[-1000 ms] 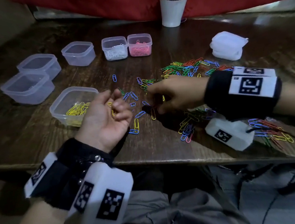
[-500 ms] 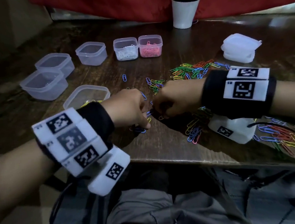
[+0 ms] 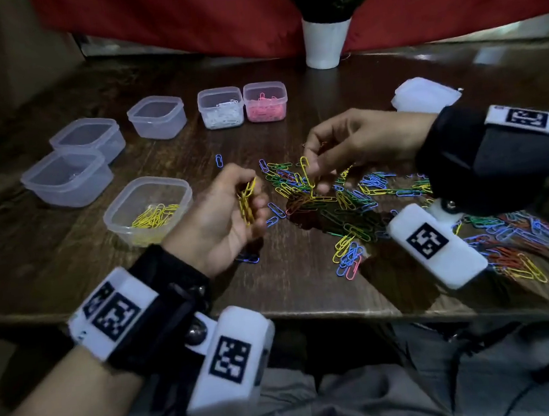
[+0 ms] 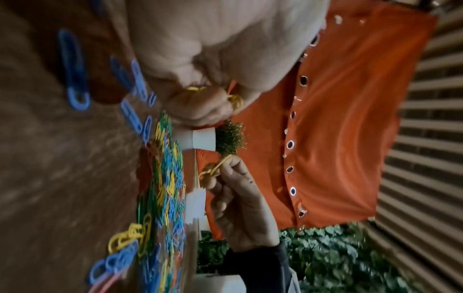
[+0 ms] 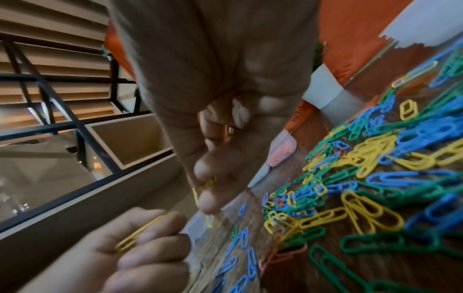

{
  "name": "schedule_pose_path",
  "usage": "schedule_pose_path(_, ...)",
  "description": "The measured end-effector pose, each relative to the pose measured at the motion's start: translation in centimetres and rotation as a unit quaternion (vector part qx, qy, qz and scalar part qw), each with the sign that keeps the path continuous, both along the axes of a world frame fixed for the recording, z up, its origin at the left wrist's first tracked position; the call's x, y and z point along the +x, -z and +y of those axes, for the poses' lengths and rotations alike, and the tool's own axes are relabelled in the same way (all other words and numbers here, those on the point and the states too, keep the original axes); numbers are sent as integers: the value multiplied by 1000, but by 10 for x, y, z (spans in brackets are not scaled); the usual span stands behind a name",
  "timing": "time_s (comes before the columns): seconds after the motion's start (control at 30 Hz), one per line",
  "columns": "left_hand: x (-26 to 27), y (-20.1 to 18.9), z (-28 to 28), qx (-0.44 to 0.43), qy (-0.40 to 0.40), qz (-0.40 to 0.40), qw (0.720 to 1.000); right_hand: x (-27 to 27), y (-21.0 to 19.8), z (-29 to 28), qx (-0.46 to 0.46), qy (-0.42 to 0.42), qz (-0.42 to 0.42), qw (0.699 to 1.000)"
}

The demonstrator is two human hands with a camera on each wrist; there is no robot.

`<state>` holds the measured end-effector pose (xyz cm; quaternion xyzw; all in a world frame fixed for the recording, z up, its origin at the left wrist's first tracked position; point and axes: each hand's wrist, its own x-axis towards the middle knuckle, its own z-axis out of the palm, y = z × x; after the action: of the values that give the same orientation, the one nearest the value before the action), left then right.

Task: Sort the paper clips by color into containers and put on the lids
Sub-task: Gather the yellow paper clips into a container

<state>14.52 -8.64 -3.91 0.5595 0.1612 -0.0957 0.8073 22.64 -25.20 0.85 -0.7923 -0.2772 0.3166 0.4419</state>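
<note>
My left hand (image 3: 233, 208) is curled round a bunch of yellow clips (image 3: 246, 201), just right of the clear container with yellow clips (image 3: 149, 209). My right hand (image 3: 337, 149) hovers over the mixed clip pile (image 3: 325, 200) and pinches a yellow clip (image 3: 305, 168) between thumb and fingers. The left wrist view shows yellow clips (image 4: 234, 101) in my curled left fingers and the right hand's yellow clip (image 4: 215, 168). In the right wrist view a yellow clip (image 5: 196, 195) hangs from my right fingertips, with my left hand (image 5: 140, 243) below holding its own.
Three empty clear containers (image 3: 68, 179) stand at the left. Containers of white clips (image 3: 221, 108) and pink clips (image 3: 265, 102) stand at the back. A stack of lids (image 3: 426, 95) lies back right, a white plant pot (image 3: 326, 42) behind. More clips (image 3: 515, 246) lie near the table's front edge.
My left hand turned palm up and now holds yellow clips. My right hand lifted off the table and moved back over the pile with a yellow clip pinched.
</note>
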Motion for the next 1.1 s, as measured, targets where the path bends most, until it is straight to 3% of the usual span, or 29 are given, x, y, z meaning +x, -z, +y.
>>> schedule_pose_path(0.1, 0, 6, -13, -116, -61, 0, 991, -4, -6, 5, 26, 7, -13, 1000)
schedule_pose_path(0.23, 2, 9, -22, -222, -79, 8, 972, -10, -10, 20, 35, -4, -41, 999)
schedule_pose_path(0.43, 1, 6, -25, -328, -89, 22, 940, -20, -7, 40, -76, -80, -147, 983)
schedule_pose_path(0.53, 0, 6, -24, -373, -86, 31, 923, -15, -18, 33, -51, -20, -222, 973)
schedule_pose_path(0.63, -1, 7, -23, -416, -78, 40, 905, -1, -26, 7, 16, 85, -224, 971)
schedule_pose_path(0.73, 2, 9, -21, -441, -93, 49, 891, 8, -18, -22, -109, 61, -243, 962)
schedule_pose_path(0.8, 5, 9, -19, -460, -107, 53, 880, 7, -9, -33, -238, 7, -292, 926)
schedule_pose_path(0.87, 9, 9, -16, -424, -85, 54, 900, 12, 2, -39, -321, -24, -348, 880)
schedule_pose_path(0.93, 14, 3, -14, -322, -29, 44, 945, 22, 10, -40, -349, -5, -380, 856)
schedule_pose_path(1.0, 21, -11, -11, -223, 38, 40, 973, 33, 14, -39, -343, 19, -376, 861)
schedule_pose_path(1.1, 37, -36, -12, -36, 110, 55, 992, 45, 17, -30, -319, 10, -340, 884)
